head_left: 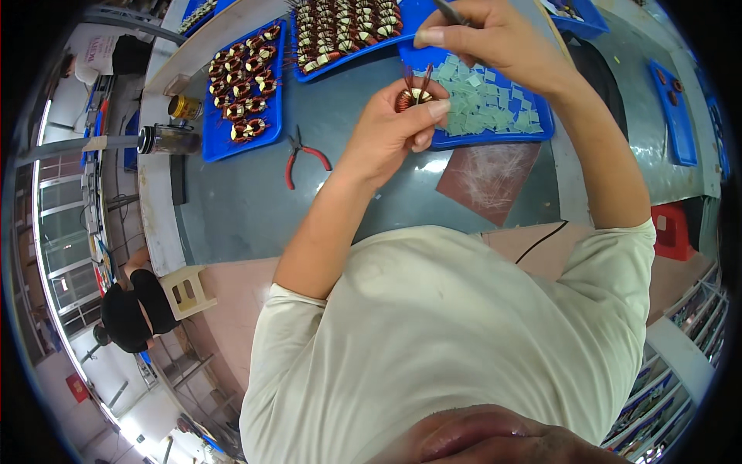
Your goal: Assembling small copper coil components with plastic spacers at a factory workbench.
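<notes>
In my left hand (382, 133) is a copper-wound toroidal coil (403, 101), pinched between thumb and fingers, its wire leads sticking up. My right hand (506, 45) is raised above and to the right of it, its fingers closed on a slim dark tool (448, 11) that runs out of the top of the picture, so its exact kind is not shown. Below the right hand lies a heap of thin pale green square pieces (495, 104) in a blue tray (495, 141).
Several finished-looking coils fill a blue tray (207, 147) at left and another blue tray (313, 76) at the back. Red-handled pliers (294, 155) lie left of my forearm. A jar (170, 140), a yellow can (184, 107) and a scratched brown sheet (491, 178) are also about. Another person (135, 309) sits far left.
</notes>
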Tool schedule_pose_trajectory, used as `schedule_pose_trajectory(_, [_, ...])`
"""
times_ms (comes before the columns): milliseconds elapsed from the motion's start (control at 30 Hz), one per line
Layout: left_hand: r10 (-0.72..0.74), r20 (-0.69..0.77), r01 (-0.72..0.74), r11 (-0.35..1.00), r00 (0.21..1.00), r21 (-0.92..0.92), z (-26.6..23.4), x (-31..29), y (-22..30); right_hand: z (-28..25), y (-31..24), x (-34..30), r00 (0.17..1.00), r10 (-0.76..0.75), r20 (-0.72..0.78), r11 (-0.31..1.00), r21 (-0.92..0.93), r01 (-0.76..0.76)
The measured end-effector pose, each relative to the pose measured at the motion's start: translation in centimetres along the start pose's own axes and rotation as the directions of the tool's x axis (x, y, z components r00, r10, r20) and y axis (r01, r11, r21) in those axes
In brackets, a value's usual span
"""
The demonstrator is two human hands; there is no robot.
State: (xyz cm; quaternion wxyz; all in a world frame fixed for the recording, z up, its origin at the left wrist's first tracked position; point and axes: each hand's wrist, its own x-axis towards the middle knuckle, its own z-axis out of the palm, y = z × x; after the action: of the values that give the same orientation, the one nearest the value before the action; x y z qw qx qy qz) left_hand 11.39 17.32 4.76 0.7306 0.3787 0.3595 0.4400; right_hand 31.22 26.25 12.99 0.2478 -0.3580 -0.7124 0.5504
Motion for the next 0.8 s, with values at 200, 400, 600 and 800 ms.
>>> schedule_pose_trajectory(200, [0.008, 0.081, 0.003, 0.99, 0.997, -0.141, -1.0, -0.6, 0.5, 0.7, 1.7, 0.1, 0.999, -0.046, 0.005, 0.986, -0.158, 0.046])
schedule_pose_trajectory(400, [0.049, 0.044, -0.049, 0.999, 0.998, 0.005, -1.0, -0.5, -0.4, 3.1, 2.3, 0.3, 0.998, 0.016, 0.059, 0.996, -0.094, -0.01])
schedule_pose_trajectory(600, [0.04, 0.0, -0.04, 0.987, 0.999, 0.159, -2.0, -0.6, -1.9, 5.4, 3.1, 0.4, 0.998, 0.057, 0.004, 0.997, -0.053, -0.057])
schedule_pose_trajectory(800, [-0.044, 0.022, 0.041, 0.988, 0.999, 0.147, -2.6, -1.4, -1.9, 5.5, 4.0, 0.4, 0.98, 0.113, 0.161, 0.982, -0.17, -0.085])
